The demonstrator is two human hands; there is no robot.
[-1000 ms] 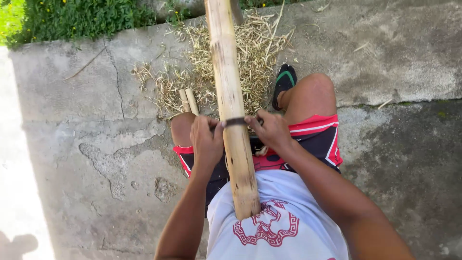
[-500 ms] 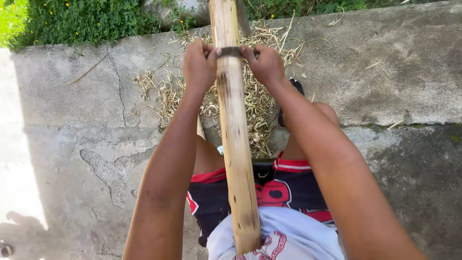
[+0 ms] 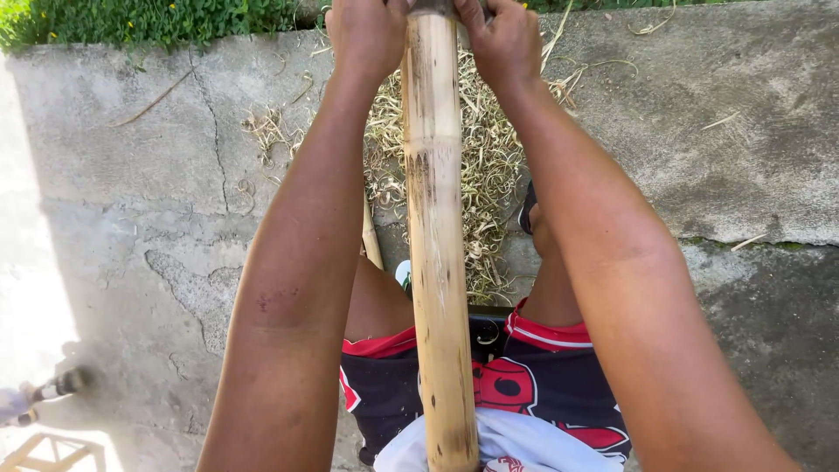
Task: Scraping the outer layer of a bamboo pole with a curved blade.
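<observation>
I see the cracked concrete slab filling most of the frame, with grass along the top edge. The long bamboo pole runs from the bottom centre up to the top centre, its near end resting against my lap. Under it, in the upper middle, lies a pile of dry shavings. At the top edge my left hand and right hand sit on the 2 sides of the pole, fingers curled tightly around a dark tool that crosses it; the tool is mostly cut off, so I cannot tell its kind. I judge that with both arms stretched so far, the tool can slip off the smooth surface, or the pole can roll on my lap, and a hand may scrape along the bamboo.
</observation>
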